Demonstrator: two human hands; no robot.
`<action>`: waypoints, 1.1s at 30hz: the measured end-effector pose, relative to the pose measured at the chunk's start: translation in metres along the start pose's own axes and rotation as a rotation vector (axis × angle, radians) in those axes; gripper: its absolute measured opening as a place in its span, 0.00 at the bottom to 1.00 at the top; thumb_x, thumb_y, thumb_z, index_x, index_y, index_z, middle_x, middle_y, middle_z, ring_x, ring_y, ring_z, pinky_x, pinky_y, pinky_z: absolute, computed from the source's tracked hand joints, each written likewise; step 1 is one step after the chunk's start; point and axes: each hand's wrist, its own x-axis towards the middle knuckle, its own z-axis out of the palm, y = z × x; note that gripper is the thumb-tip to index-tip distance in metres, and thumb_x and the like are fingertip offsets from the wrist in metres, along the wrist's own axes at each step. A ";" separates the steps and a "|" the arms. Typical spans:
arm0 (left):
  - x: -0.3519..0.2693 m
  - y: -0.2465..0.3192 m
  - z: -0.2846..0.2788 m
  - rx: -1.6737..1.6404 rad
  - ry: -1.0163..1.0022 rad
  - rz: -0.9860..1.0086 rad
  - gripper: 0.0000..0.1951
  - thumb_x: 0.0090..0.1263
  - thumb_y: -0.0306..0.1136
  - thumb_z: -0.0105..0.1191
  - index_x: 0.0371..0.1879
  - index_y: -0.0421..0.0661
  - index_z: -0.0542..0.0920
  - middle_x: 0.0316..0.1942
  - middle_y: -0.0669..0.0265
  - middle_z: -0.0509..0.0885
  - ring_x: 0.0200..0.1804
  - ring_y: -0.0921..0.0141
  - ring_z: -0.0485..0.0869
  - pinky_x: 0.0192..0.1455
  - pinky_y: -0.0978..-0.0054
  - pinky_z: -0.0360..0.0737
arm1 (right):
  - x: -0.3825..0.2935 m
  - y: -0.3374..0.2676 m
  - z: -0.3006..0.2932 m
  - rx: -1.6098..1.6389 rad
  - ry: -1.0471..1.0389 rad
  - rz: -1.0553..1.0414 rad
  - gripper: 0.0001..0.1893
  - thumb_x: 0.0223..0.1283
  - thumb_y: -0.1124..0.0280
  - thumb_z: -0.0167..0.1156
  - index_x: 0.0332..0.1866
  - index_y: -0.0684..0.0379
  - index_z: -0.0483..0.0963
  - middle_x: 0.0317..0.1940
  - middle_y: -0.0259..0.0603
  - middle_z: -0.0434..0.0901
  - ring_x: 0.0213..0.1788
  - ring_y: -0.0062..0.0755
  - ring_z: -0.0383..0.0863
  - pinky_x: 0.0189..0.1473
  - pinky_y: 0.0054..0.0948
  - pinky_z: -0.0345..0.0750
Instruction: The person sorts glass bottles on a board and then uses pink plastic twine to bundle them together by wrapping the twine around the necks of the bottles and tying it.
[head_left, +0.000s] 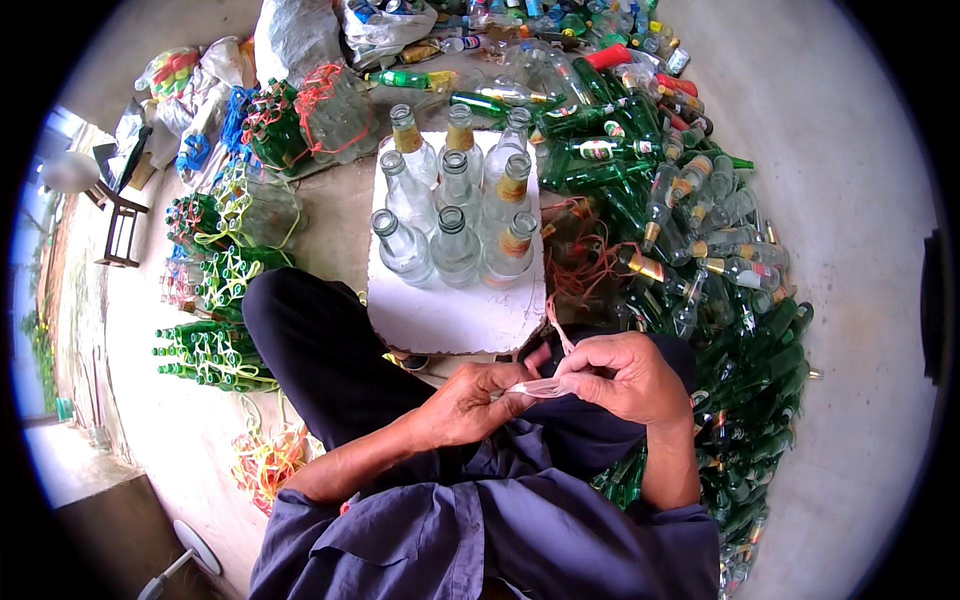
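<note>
Over my lap, my left hand (474, 401) and my right hand (626, 375) pinch a pale, translucent plastic strip (541, 387) between them. Pink plastic twine (557, 324) runs up from beside my right hand toward a reddish tangle. Beyond my hands stands a low white board-topped stool (457, 319). Upright on it are several clear glass bottles (454, 244) in rows, uncapped, some with orange and gold neck labels.
Loose green and clear glass bottles (750, 367) are heaped along my right side. Tied bundles of green bottles (214, 352) stand at the left, near tangled yellow and orange twine (270, 461). White sacks (298, 41) and a small wooden stool (120, 225) are farther off.
</note>
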 end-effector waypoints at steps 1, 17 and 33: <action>-0.006 0.008 0.000 -0.046 0.017 -0.044 0.09 0.76 0.31 0.53 0.44 0.38 0.81 0.31 0.65 0.82 0.39 0.72 0.79 0.48 0.71 0.78 | -0.002 0.003 0.000 0.027 -0.005 0.098 0.04 0.60 0.78 0.64 0.38 0.67 0.81 0.27 0.36 0.82 0.30 0.19 0.77 0.33 0.24 0.74; -0.061 0.088 -0.156 0.342 0.478 -0.187 0.08 0.70 0.31 0.60 0.36 0.37 0.82 0.28 0.75 0.80 0.32 0.84 0.74 0.36 0.82 0.73 | 0.026 0.033 -0.050 -0.407 0.385 0.187 0.03 0.57 0.80 0.64 0.34 0.69 0.81 0.25 0.38 0.81 0.29 0.21 0.78 0.34 0.23 0.72; 0.038 0.091 -0.277 0.687 0.845 0.083 0.10 0.69 0.33 0.59 0.41 0.40 0.87 0.26 0.71 0.83 0.29 0.82 0.75 0.32 0.79 0.71 | 0.109 0.031 -0.111 -0.318 0.783 -0.071 0.06 0.65 0.75 0.63 0.42 0.66 0.83 0.24 0.25 0.77 0.24 0.09 0.67 0.25 0.16 0.63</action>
